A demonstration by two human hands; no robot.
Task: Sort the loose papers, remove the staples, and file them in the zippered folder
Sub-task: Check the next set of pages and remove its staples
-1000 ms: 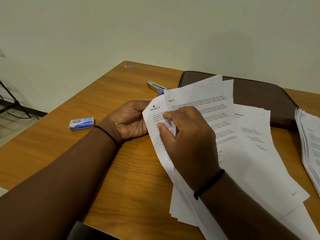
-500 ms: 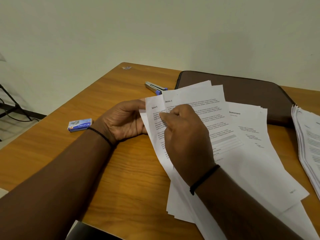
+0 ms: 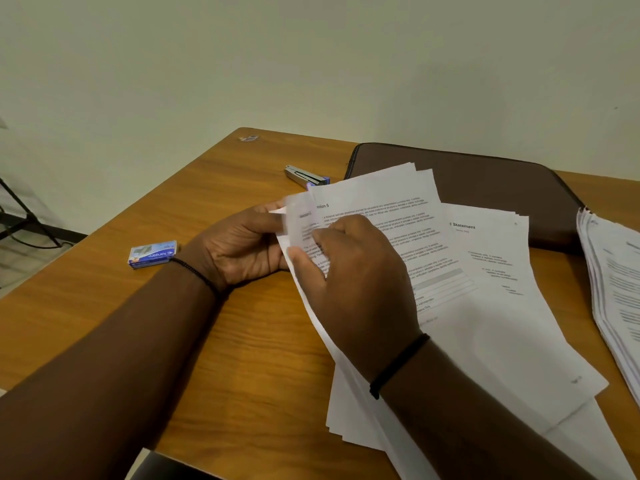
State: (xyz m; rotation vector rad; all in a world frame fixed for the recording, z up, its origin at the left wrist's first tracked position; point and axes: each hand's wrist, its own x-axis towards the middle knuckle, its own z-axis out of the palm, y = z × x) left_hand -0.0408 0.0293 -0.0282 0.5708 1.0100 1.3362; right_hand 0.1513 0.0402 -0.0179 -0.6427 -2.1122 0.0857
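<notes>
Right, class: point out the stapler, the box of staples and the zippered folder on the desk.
stapler (image 3: 304,176), head view, on its metal top.
box of staples (image 3: 152,254), head view, on its blue printed face.
zippered folder (image 3: 502,181), head view, on its bare brown cover behind the papers.

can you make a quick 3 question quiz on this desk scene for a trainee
1. True or false: the brown zippered folder lies shut behind the papers.
2. Which hand lies on top of the fanned sheets? A left hand B right hand
3. Name the small blue item left of the left hand.

Key: 1 true; 2 B; 3 the staple box.
</notes>
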